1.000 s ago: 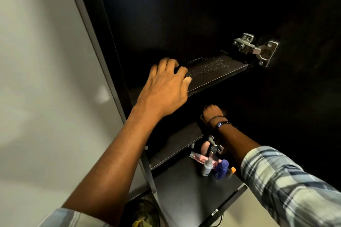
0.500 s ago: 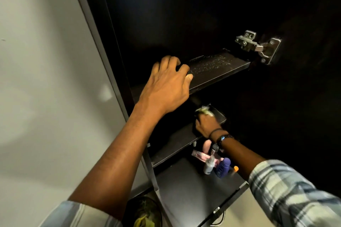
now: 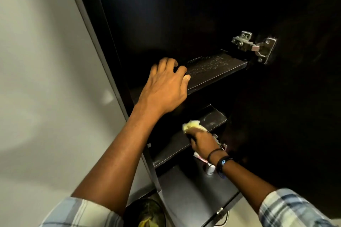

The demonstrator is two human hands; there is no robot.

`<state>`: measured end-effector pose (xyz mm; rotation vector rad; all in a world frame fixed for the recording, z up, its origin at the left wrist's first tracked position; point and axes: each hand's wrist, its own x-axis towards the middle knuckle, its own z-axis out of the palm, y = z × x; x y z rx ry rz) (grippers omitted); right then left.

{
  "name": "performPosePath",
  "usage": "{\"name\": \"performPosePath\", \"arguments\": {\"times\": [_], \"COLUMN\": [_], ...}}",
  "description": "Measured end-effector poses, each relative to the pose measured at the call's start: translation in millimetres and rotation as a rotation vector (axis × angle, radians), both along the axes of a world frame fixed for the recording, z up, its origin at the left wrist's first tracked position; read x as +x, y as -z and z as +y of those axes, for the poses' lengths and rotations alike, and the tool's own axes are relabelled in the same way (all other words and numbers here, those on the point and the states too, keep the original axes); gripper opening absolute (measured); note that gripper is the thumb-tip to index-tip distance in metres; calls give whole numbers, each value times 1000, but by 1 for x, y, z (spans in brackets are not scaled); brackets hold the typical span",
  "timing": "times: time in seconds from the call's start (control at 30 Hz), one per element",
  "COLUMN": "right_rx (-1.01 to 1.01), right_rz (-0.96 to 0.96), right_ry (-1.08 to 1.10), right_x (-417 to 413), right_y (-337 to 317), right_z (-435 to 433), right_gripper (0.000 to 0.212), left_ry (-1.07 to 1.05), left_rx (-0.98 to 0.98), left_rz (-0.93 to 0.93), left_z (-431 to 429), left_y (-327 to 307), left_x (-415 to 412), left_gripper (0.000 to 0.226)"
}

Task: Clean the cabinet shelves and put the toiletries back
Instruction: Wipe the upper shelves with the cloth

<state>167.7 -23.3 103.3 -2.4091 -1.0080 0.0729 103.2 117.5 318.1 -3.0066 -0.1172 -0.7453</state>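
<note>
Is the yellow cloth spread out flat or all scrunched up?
Scrunched up: the yellow cloth bulges in a wad from the right hand gripping it.

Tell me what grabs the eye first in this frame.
The left hand grips the edge of the upper shelf at centre. Just below, the right hand holds a yellow cloth on the middle shelf. A metal hinge gleams at upper right.

Left hand point(image 3: 164, 86) raised, fingers point(image 3: 170, 62) curled; right hand point(image 3: 203, 141) clenched lower.
</note>
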Motion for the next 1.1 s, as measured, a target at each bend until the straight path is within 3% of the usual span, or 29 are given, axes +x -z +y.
{"name": "performPosePath", "arguments": {"times": [0.07,0.13,0.23,0.33,0.5,0.63,0.7,0.87,1.0,1.1], "right_rx": [-47,-77,-73,-46,-40,-147,-17,595,910,1031], "right_rz": [-26,-39,-31,-169,-59,45,193,381,273,177], "right_ry": [114,108,-132,-224,-235,-340,-256,116,167,186], "right_x": [12,-1,-60,-110,-108,-108,-98,-64,-36,-18], "right_y": [-10,-14,-4,3,8,10,14,-43,-127,-178], "right_z": [0,14,48,64,47,20,-3,-38,-45,-53], "right_gripper": [41,47,49,61,78,82,75,43,27,23], "left_ry": [-5,-4,-2,-7,3,5,4,11,2,-3], "left_rx": [1,-4,-2,2,10,7,6,-5,-9,-4], "left_rz": [-6,-7,2,6,2,4,1,13,9,12], "left_z": [0,0,0,0,0,0,1,0,-1,-2], "left_y": [0,0,1,0,0,0,0,-1,-4,-4], "left_x": [1,1,0,-1,0,-1,-1,0,-2,-4], "left_gripper": [39,38,38,39,38,38,38,38,39,39]}}
